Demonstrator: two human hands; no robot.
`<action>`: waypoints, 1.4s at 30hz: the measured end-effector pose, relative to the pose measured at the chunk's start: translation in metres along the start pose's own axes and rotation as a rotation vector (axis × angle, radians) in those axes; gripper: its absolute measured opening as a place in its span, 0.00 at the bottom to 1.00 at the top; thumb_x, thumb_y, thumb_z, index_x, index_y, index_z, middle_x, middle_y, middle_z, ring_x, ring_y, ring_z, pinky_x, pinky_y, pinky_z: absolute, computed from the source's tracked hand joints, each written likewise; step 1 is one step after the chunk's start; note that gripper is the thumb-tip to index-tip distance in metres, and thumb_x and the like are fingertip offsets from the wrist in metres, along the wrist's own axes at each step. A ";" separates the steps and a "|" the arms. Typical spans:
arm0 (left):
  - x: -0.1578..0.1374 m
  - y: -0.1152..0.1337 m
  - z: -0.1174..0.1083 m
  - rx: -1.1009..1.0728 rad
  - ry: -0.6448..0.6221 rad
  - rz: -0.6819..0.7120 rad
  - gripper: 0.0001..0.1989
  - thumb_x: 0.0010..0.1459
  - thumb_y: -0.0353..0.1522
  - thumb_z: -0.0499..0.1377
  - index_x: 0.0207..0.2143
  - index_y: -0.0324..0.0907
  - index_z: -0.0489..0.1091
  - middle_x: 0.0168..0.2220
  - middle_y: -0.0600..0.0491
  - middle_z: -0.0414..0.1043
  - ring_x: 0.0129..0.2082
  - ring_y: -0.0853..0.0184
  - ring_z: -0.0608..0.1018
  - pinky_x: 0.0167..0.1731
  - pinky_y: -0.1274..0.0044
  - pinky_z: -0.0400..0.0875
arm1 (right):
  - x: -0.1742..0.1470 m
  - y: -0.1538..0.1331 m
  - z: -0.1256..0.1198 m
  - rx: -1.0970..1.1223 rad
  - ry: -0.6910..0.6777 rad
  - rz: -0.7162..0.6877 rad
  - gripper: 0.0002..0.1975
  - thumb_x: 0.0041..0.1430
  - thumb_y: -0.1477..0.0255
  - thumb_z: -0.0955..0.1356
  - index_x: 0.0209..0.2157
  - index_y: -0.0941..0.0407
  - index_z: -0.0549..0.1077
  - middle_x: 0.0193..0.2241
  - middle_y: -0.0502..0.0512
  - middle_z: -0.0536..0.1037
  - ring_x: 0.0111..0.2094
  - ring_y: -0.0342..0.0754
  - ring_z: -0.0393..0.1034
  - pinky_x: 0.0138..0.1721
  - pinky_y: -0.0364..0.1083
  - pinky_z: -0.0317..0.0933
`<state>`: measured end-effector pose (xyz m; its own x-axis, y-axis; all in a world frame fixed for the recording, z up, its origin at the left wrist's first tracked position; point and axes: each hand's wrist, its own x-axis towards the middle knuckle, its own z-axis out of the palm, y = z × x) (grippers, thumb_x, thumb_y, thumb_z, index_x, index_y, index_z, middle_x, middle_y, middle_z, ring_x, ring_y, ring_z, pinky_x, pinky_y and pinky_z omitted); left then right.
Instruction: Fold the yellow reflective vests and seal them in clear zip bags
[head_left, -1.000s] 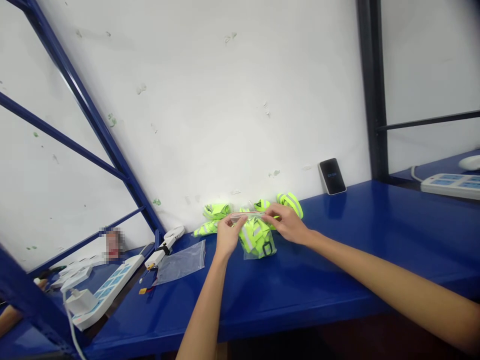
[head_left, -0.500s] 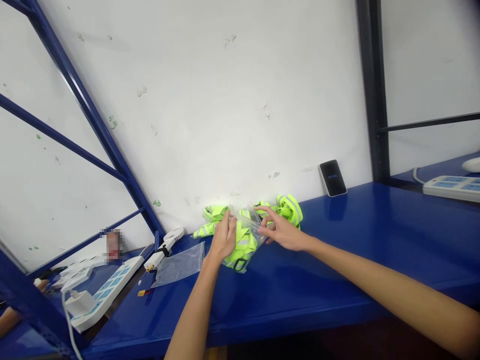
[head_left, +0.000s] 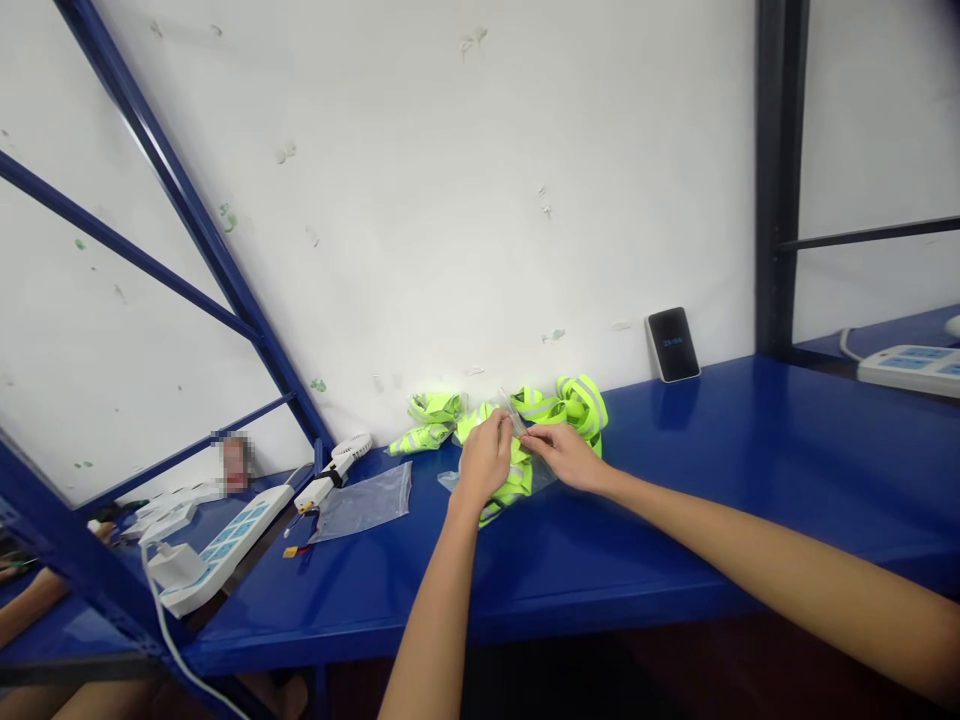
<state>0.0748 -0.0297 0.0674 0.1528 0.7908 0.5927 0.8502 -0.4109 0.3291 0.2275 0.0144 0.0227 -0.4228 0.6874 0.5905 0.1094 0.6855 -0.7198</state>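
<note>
A clear plastic zip bag point(head_left: 516, 484) with a yellow-green reflective strap inside is between my two hands, over the blue table. My left hand point(head_left: 485, 455) is closed on the bag's top edge from the left. My right hand point(head_left: 562, 452) pinches the same edge close beside it, fingertips nearly meeting the left ones. Behind the hands lie more reflective straps: a bundle point(head_left: 435, 412) to the left, in what looks like clear plastic, and a loose coil point(head_left: 583, 405) to the right. The fingers partly cover the bag's opening.
On the blue table point(head_left: 720, 470), a flat clear bag point(head_left: 367, 503) lies left, beside a white handheld fan point(head_left: 349, 455) and a wired connector point(head_left: 292, 551). A phone-like clock point(head_left: 673, 344) leans at the wall. A power strip point(head_left: 232, 545) and another person's arm point(head_left: 34, 605) are far left.
My hands have come together at the bag's top edge, the left moving right. My right fingers, spread before, now pinch the edge. The camera view has shifted slightly.
</note>
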 end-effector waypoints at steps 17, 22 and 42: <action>-0.004 0.004 0.018 0.241 0.006 -0.058 0.17 0.68 0.39 0.40 0.44 0.46 0.66 0.35 0.48 0.75 0.34 0.60 0.76 0.30 0.76 0.58 | -0.002 0.010 0.010 0.207 0.135 0.083 0.11 0.56 0.63 0.66 0.33 0.58 0.73 0.31 0.54 0.77 0.34 0.49 0.71 0.39 0.47 0.63; -0.004 0.006 0.020 0.274 0.004 -0.037 0.15 0.67 0.38 0.42 0.44 0.46 0.66 0.34 0.48 0.75 0.32 0.61 0.76 0.31 0.76 0.59 | -0.001 0.005 0.007 0.172 0.169 0.035 0.13 0.59 0.63 0.64 0.33 0.58 0.74 0.31 0.54 0.77 0.33 0.49 0.70 0.37 0.47 0.63; -0.001 0.002 0.017 0.176 0.007 -0.029 0.15 0.66 0.38 0.43 0.43 0.45 0.67 0.34 0.50 0.74 0.33 0.62 0.75 0.33 0.76 0.60 | -0.002 0.013 0.008 0.066 0.150 0.096 0.14 0.58 0.63 0.65 0.26 0.58 0.74 0.24 0.52 0.74 0.27 0.46 0.65 0.30 0.45 0.58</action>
<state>0.0849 -0.0240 0.0548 0.1237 0.7977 0.5902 0.9293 -0.3017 0.2131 0.2227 0.0202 0.0094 -0.2742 0.7804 0.5620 0.0810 0.6010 -0.7951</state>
